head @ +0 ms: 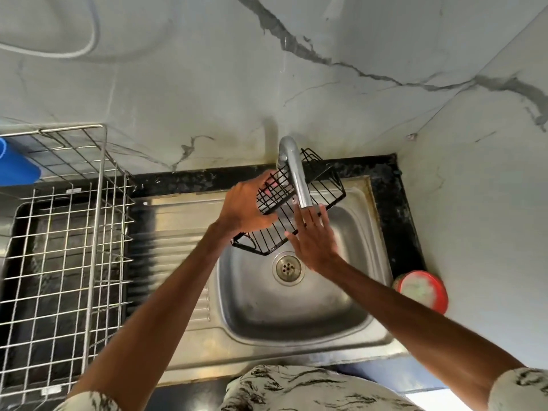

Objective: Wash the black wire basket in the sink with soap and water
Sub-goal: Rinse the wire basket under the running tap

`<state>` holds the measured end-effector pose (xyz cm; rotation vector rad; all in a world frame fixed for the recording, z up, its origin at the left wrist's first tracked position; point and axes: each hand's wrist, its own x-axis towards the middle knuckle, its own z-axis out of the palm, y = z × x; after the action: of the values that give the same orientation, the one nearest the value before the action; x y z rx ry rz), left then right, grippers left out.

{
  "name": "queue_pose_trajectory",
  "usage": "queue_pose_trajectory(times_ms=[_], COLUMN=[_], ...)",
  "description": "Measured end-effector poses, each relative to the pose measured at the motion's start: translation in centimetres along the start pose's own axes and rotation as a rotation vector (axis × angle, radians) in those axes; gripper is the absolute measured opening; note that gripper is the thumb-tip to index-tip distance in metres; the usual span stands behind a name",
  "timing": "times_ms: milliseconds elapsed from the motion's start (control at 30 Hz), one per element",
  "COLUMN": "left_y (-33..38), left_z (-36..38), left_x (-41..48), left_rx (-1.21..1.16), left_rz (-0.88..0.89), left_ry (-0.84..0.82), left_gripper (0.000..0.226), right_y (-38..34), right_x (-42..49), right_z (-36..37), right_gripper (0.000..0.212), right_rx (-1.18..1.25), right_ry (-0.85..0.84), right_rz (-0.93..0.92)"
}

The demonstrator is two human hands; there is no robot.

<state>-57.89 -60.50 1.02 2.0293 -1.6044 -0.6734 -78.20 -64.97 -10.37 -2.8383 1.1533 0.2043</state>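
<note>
I hold the black wire basket (278, 200) over the sink (296, 315).
My left hand (246, 204) grips it; my right hand (314, 243), flat, seemingly touches its edge.

A home kitchen: a steel sink (296, 315) with a ribbed drainboard (175, 235) at centre, a chrome tap (296, 173) at 12 o'clock, a wire dish rack (59, 247) at 9 o'clock, a black stone table (396, 209), and marble-look wall tiles (355, 40).
</note>
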Motion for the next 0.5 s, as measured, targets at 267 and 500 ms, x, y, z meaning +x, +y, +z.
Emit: queue_pose_trajectory(times_ms=[267, 500], left_y=[-1.5, -2.5], left_z=[0.6, 0.9], left_x=[0.6, 0.4], left_rx=[0.116, -0.01], left_rz=[0.059, -0.063], left_ry=[-0.099, -0.061], left_gripper=[0.095, 0.096], right_y=[-4.6, 1.7], right_x=[-1.6, 0.3], right_z=[4.1, 0.9], right_gripper=[0.081, 0.079], right_rx=[0.118, 0.034], right_ry=[-0.184, -0.086], right_rz=[-0.251, 0.037])
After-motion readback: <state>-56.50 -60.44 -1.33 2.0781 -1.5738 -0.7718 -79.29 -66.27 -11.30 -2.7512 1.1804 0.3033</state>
